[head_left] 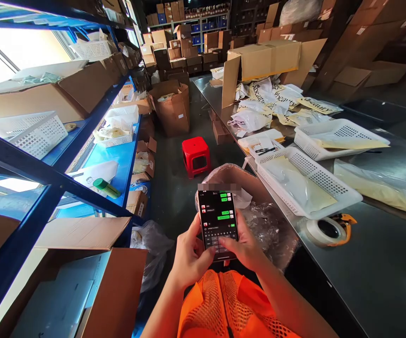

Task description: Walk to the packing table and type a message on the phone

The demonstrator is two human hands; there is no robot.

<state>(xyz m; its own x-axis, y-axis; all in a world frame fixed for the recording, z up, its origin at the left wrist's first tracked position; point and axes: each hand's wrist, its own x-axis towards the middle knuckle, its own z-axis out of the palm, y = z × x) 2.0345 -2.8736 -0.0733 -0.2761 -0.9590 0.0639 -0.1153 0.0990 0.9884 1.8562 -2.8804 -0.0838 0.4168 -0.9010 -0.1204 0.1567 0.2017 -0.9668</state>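
A black smartphone is held upright in front of my orange mesh vest. Its screen shows a chat with green bubbles above a dark keyboard. My left hand wraps the phone's left edge, with the thumb over the lower left keys. From the other side my right hand grips the right edge, its thumb lying across the middle of the keyboard. The fingers behind the phone are mostly hidden. Just beyond the phone is an open carton with clear plastic wrap in and around it.
A dark table on my right bears white perforated baskets, a tape dispenser and several printed bags. Blue shelving with cartons lines my left. Ahead, a red stool stands on the floor near a large carton.
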